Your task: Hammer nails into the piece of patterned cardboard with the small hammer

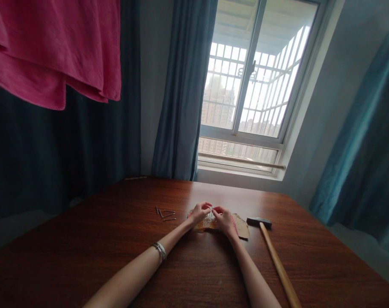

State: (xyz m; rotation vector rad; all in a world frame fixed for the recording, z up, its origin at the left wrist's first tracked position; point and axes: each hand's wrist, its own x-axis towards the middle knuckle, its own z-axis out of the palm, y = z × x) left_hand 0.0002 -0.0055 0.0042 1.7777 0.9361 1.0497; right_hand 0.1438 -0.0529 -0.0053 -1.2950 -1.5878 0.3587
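A piece of cardboard with a torn edge lies on the brown table, and a patterned white, orange and pink sheet or cloth shows on it between my hands. My left hand is closed in a pinch over its left part. Opposite it, my right hand pinches too, the fingertips of both hands almost meeting. Thin upright pieces, perhaps nails, show below the fingertips; what the fingers hold is too small to make out. Several loose nails lie left of my left hand.
To the right of the cardboard rests a hammer with a dark head and long wooden handle. The table reaches back toward a barred window. Blue curtains hang behind, and a pink cloth hangs at upper left.
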